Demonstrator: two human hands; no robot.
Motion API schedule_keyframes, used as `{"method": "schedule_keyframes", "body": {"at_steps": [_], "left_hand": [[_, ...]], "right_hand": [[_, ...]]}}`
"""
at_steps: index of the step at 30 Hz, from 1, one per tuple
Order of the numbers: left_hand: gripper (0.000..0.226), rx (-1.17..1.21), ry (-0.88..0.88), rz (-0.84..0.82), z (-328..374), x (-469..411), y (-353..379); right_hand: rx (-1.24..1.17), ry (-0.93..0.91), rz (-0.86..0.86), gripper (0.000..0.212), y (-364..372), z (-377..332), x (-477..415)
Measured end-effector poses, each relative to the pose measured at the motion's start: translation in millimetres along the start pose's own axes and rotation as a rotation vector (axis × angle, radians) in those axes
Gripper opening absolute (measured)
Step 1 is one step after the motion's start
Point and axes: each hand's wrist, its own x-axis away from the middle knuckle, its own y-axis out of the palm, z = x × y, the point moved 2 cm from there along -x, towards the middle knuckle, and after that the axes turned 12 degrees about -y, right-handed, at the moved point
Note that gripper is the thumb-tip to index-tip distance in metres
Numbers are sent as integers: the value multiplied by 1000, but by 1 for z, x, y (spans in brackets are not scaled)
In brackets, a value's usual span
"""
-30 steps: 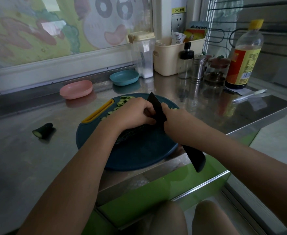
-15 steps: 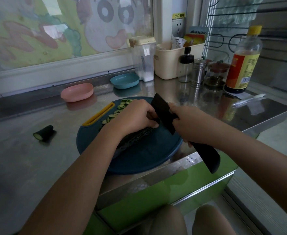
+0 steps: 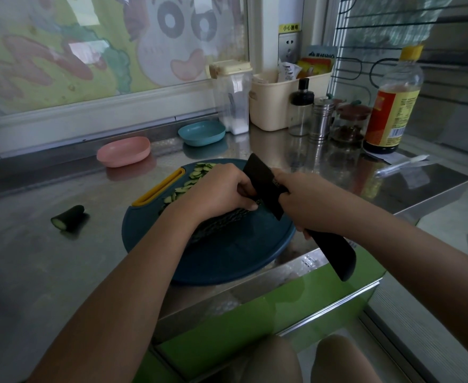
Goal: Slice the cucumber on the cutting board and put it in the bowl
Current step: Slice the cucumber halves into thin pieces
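Note:
A dark green cucumber (image 3: 221,222) lies across the round blue cutting board (image 3: 227,261). My left hand (image 3: 216,192) curls over the cucumber and holds it down. My right hand (image 3: 302,200) grips a black knife (image 3: 263,183) whose blade stands against the left hand's knuckles at the cucumber's end. Several thin cucumber slices (image 3: 191,181) lie on the far part of the board beside its yellow handle slot. A pink bowl (image 3: 123,151) and a teal bowl (image 3: 201,132) sit behind the board. A cut cucumber end (image 3: 67,218) lies on the counter at the left.
The steel counter (image 3: 34,258) ends just in front of the board, over a green cabinet front. At the back right stand a clear container (image 3: 234,98), a beige caddy (image 3: 277,103), small bottles and jars (image 3: 321,120) and a tall sauce bottle (image 3: 393,100). My knees show below.
The knife and my right hand shifted slightly right and back toward me along the cucumber. My left hand stays on the cucumber. The view drifted a little.

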Motion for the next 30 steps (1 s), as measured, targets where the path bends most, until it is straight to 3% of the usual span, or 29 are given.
{"method": "schedule_keyframes", "body": {"at_steps": [19, 24, 30], "left_hand": [[22, 8, 16, -3, -1, 0, 0], [20, 1, 5, -62, -2, 0, -2], [23, 9, -22, -117, -5, 1, -3]], "right_hand": [[23, 29, -34, 24, 11, -2, -9], [81, 44, 11, 54, 30, -5, -14], [67, 73, 90, 56, 33, 3, -1]]}}
